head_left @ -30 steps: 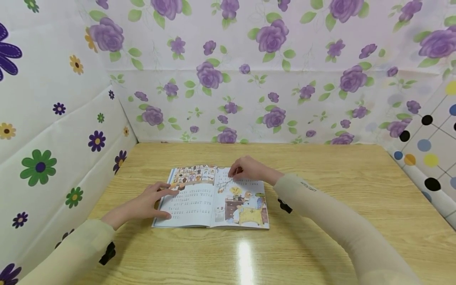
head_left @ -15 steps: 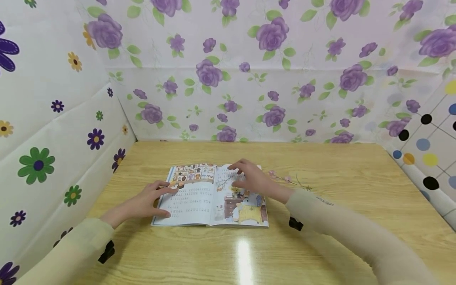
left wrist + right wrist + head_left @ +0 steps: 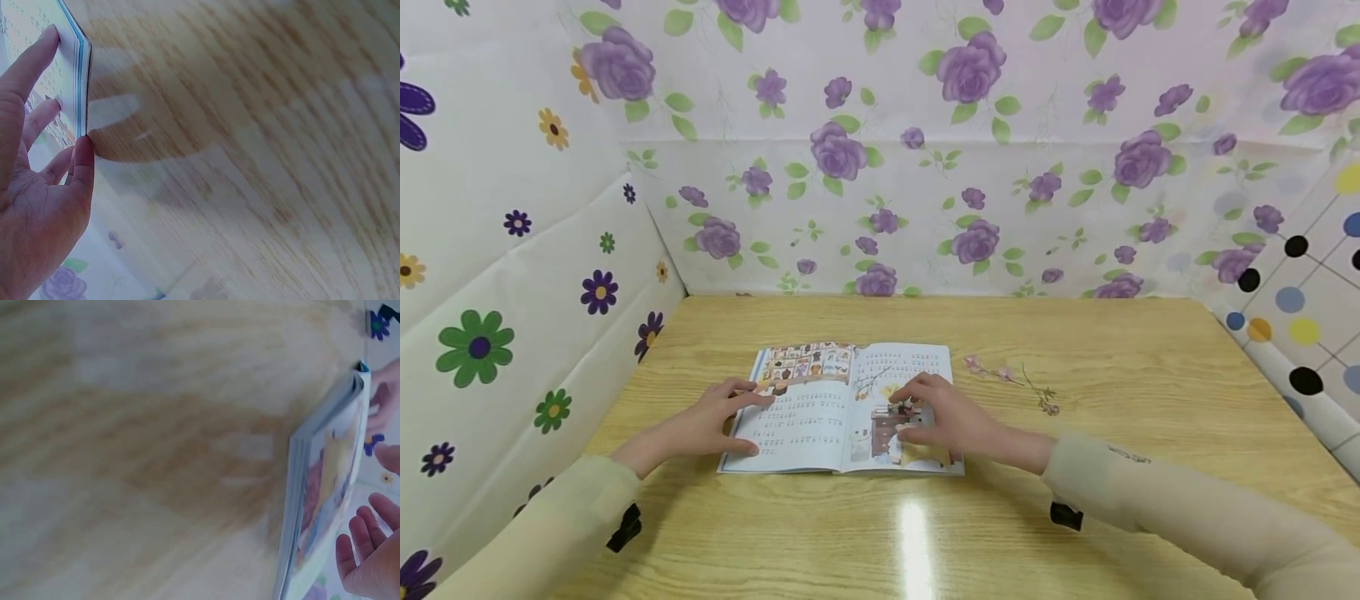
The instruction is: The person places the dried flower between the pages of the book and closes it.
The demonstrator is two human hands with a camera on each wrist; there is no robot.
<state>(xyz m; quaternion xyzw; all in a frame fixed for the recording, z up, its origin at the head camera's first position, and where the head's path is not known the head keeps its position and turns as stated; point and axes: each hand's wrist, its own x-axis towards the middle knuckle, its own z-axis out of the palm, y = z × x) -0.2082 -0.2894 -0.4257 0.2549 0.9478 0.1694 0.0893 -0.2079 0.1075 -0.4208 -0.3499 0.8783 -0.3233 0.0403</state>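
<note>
Two flat, spread hands, left hand (image 3: pixel 700 427) and right hand (image 3: pixel 951 421), merely press the open illustrated paper picture book (image 3: pixel 820 412), whose pages could spring shut if either lifts, while the thin pink-flowered sprig (image 3: pixel 1011 382) lies loose nearby

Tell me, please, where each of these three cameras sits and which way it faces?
Head: worn high, looking forward and down at the open book on the table; both hands and sleeves show.
Left wrist: low at the table, facing the book's left edge; left hand touches it.
Right wrist: low, facing the book's right edge; right hand fingers show.
Shared: all three see the book and table.
</note>
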